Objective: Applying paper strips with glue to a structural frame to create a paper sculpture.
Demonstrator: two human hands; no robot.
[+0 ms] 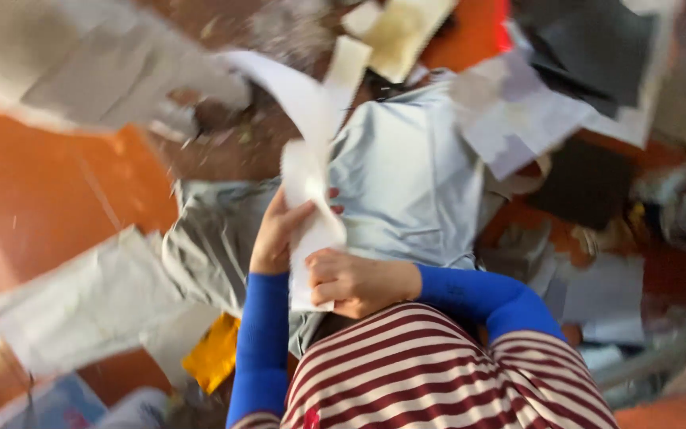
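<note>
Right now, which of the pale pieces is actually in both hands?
The long white strip, pinched between left hand and right hand; it curls upward, while the other pale sheets lie loose around it.

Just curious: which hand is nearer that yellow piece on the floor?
Left. The left hand grips the white strip above the yellow piece; the right hand holds it farther right.

Warm, bright daylight with glare at the left edge; motion blur smears everything, edges worst.

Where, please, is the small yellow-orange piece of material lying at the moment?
In the head view, the yellow-orange piece lies low and left of centre on the orange floor, just left of the left forearm's blue sleeve.
</note>
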